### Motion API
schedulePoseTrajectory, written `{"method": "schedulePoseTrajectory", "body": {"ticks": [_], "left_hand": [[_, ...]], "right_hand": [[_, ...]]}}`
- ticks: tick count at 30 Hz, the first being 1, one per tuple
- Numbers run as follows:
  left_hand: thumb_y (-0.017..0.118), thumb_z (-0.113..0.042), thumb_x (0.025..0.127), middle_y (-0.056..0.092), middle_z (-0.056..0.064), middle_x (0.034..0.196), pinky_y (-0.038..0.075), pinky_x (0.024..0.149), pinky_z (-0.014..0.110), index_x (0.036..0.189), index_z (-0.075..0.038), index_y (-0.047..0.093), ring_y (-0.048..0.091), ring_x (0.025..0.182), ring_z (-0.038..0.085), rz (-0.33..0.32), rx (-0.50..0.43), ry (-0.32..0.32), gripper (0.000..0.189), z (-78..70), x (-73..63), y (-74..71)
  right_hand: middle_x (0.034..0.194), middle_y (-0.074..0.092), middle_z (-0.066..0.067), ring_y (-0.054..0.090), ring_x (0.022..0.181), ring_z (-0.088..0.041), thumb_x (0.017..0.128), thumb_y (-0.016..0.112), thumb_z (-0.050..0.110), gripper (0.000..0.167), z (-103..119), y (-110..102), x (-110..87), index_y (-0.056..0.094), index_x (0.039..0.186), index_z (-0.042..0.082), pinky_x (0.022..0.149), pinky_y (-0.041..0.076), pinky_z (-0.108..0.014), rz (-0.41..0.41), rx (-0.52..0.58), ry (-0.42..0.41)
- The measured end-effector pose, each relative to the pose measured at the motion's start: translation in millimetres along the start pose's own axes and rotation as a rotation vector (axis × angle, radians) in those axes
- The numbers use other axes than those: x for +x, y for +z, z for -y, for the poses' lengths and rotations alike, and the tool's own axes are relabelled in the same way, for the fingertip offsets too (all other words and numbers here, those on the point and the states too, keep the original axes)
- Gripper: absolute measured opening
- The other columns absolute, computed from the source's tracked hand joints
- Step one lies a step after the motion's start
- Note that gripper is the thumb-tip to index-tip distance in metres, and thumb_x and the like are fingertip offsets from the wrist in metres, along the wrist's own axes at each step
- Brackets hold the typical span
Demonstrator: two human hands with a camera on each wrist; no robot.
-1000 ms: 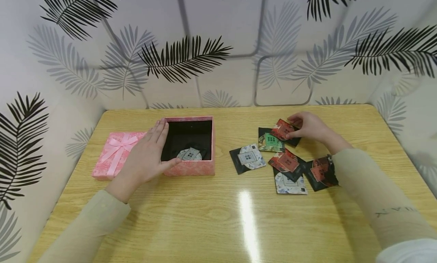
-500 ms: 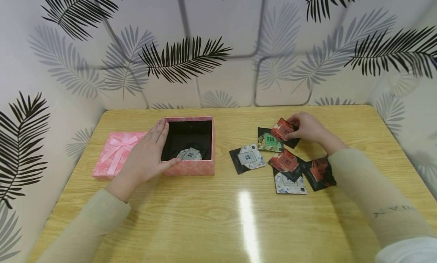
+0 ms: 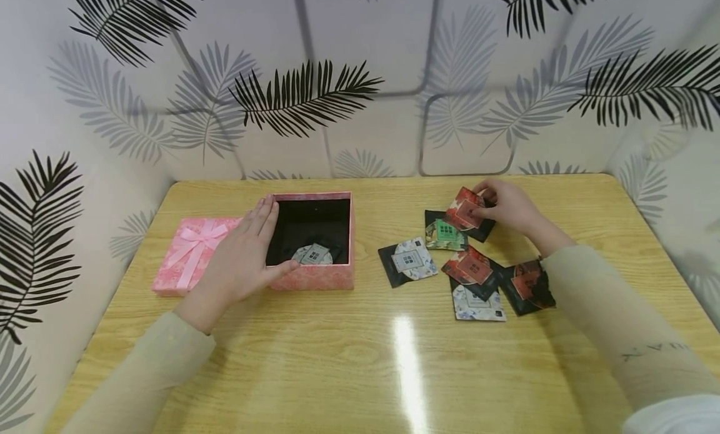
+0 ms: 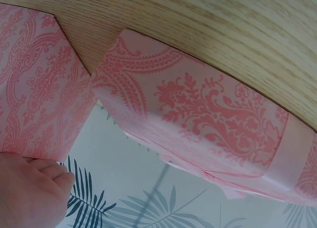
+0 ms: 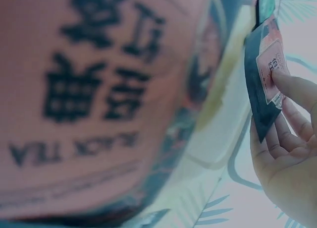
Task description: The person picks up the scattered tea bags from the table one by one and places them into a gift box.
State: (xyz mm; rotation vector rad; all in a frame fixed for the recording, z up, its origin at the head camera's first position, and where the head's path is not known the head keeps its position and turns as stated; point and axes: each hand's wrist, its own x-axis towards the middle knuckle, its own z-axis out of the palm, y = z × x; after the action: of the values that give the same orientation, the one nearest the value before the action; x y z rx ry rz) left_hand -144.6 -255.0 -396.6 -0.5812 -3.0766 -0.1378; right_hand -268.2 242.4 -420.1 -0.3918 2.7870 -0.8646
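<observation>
My right hand (image 3: 509,206) pinches a red-and-black tea sachet (image 3: 464,209) between thumb and fingers, over the upper right of the table. In the right wrist view the thumb presses on the label of that sachet (image 5: 262,84). Beneath it, partly covered, lies a green-labelled sachet (image 3: 446,231). My left hand (image 3: 239,262) lies along the left side of an uncovered pink box (image 3: 315,278), fingers straight, thumb at the front rim. Inside this black-lined box lies a white-and-black sachet (image 3: 315,254). The left wrist view shows the left hand's curved fingertips (image 4: 49,171) against the patterned box wall.
Left of the box is its pink lid (image 3: 194,249) with a ribbon bow, partly behind the left hand. Between box and right hand lies a white-and-black sachet (image 3: 409,262). Nearer me, a red sachet (image 3: 472,267) overlaps another white one (image 3: 475,306), beside a dark red sachet (image 3: 527,282).
My right hand has taken hold of the red-and-black sachet and tilted its far edge upward, shifting slightly. The left hand has stayed on the box.
</observation>
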Motion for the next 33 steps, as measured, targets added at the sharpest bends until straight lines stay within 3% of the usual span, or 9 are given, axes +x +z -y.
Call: {"method": "schedulePoseTrajectory", "body": {"ticks": [16,24,33], "left_hand": [[0.062,-0.065,0.097,0.011,0.023,0.178,0.022,0.134,0.054,0.167,0.007,0.014,0.015,0.166,0.04,0.0,0.003,0.011,0.111,0.7,-0.3,1.4],[0.062,-0.065,0.097,0.01,0.023,0.178,0.022,0.134,0.053,0.167,0.006,0.013,0.015,0.166,0.04,0.0,0.006,0.008,0.112,0.3,0.2,-0.7],[0.061,-0.065,0.097,0.011,0.024,0.177,0.022,0.134,0.054,0.167,0.006,0.014,0.015,0.166,0.04,0.006,0.008,0.009,0.111,-0.5,0.3,-1.8]], "right_hand": [[0.121,0.068,-0.031,0.066,0.106,-0.043,0.106,0.064,0.01,0.028,24,-17,1.5,0.066,0.13,-0.005,0.081,0.054,-0.045,-0.134,0.043,-0.058],[0.121,0.07,-0.026,0.067,0.109,-0.04,0.106,0.065,0.016,0.025,57,-21,7.8,0.069,0.124,-0.001,0.086,0.054,-0.049,-0.126,0.074,-0.041],[0.116,0.072,-0.023,0.068,0.104,-0.036,0.104,0.068,0.013,0.02,97,-19,21.6,0.072,0.119,0.001,0.087,0.053,-0.044,-0.146,0.11,-0.134]]}}
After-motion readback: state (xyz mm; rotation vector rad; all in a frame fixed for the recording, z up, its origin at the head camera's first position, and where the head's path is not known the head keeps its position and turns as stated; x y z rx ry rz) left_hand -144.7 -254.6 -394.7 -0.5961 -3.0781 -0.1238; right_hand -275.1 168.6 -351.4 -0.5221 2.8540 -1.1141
